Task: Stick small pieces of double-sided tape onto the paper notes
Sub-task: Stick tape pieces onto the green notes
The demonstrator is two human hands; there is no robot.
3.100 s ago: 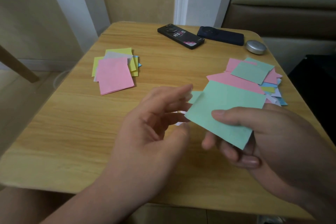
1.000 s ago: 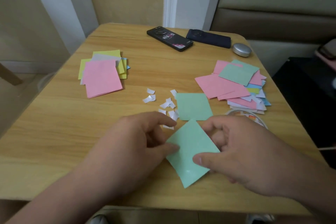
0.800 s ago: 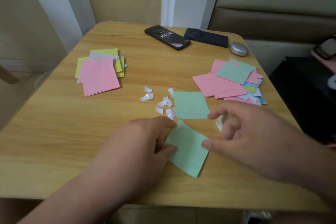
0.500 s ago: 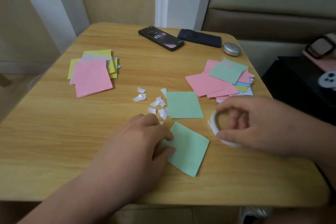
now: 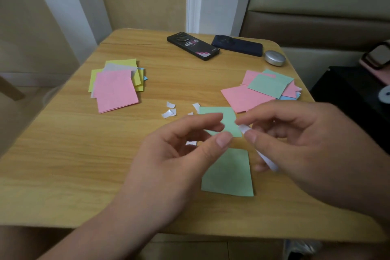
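A green paper note lies flat on the wooden table in front of me. A second green note lies just beyond it, partly hidden by my fingers. My right hand grips a white roll of double-sided tape, with its thumb and forefinger on the loose tape end. My left hand hovers above the notes, thumb and forefinger apart and close to that tape end, holding nothing that I can see.
Small white backing scraps lie left of the far green note. A pink-topped note stack sits at the left, a looser pile at the right. Two phones and a silver case lie at the far edge.
My left hand lifted off the near green note. My right hand picked up the tape roll from the table at the right and brought it over the notes toward my left hand.
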